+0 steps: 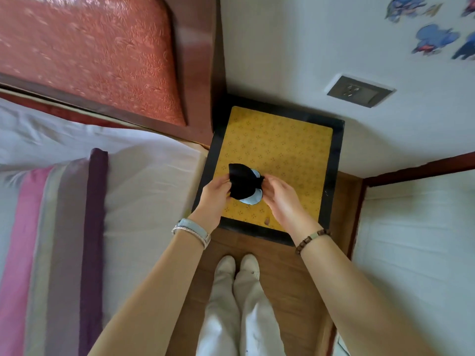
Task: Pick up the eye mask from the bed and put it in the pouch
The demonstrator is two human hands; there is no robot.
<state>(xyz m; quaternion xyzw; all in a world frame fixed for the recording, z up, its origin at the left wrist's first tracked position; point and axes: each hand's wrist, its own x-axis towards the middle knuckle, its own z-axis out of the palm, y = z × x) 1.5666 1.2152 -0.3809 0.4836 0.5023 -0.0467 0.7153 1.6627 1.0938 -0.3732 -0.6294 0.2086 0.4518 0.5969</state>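
Both hands hold a black fabric pouch (241, 182) above the yellow-topped bedside table (277, 147). A light blue eye mask (250, 199) pokes out of the pouch at its right and lower edges. My left hand (216, 195) pinches the pouch's left side. At the pouch's right end, my right hand (277, 195) grips the bunched fabric. How far the mask sits inside the pouch is hidden by the black cloth.
The bed (144, 181) with white sheet and a striped pink, purple and green pillow (54, 247) lies to the left, under a red padded headboard (90, 52). A second white bed (416, 253) is at right. A wall socket (358, 91) sits above the table. Wooden floor below.
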